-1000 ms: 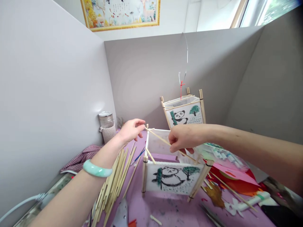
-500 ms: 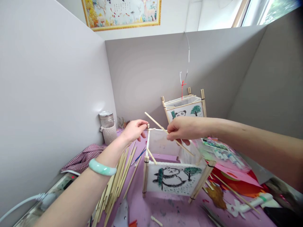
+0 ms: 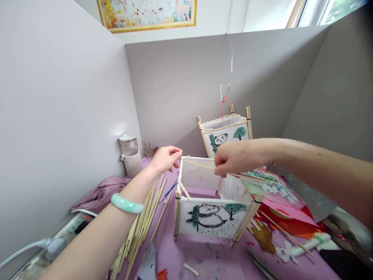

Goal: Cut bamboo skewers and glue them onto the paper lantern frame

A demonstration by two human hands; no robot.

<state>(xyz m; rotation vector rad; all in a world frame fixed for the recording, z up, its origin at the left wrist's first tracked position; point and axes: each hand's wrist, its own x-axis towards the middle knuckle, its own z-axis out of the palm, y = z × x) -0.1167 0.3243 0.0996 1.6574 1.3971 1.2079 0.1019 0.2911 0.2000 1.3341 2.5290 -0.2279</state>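
A box-shaped lantern frame [image 3: 186,229] of wooden sticks and white panels stands before me, with a panda and tree painted on its front panel. My left hand [image 3: 166,158], a green bangle on its wrist, pinches the top of the frame's back left corner post. Above the frame's back edge, my right hand [image 3: 231,156] is closed around a thin wooden stick [image 3: 201,165], which lies nearly level across the opening. A short stick [image 3: 184,190] slants at the front left corner inside the frame.
Behind hangs a similar panda lantern [image 3: 225,132] on a wire. Loose wooden sticks [image 3: 142,225] lie left, near a jar [image 3: 130,155] and checked cloth [image 3: 101,193]. Scissors [image 3: 262,264], red paper [image 3: 288,217] and a glue stick [image 3: 311,245] lie right. Grey partitions [image 3: 175,89] surround the table.
My right hand has turned the stick from a steep slant to nearly level and moved slightly right. My left hand stays at the corner post. The view has shifted slightly.
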